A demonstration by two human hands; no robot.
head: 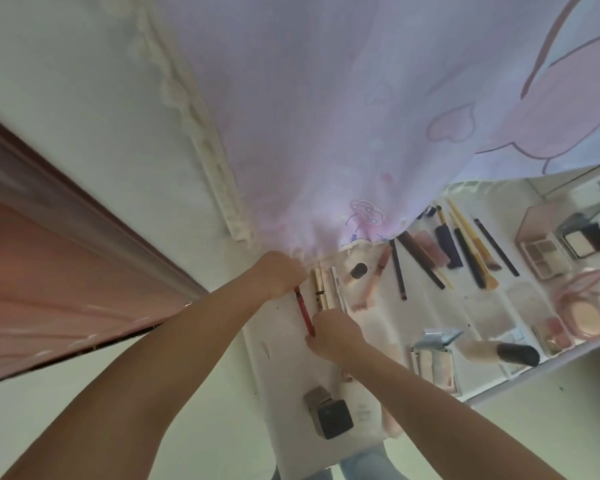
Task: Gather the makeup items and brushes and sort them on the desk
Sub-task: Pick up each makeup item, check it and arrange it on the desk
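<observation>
Mid-frame on the white desk (284,358), two hands share one red pencil (304,312): the left hand (280,274) grips its upper end, the right hand (335,332) pinches its lower end. Two pale tubes (321,289) lie just beside it. One fluffy brush (499,351) lies lower right.

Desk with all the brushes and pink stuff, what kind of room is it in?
Probably a bedroom dressing corner. Makeup brushes and an eyeshadow palette lie on the white desk, and a pink cartoon curtain hangs over it.
</observation>
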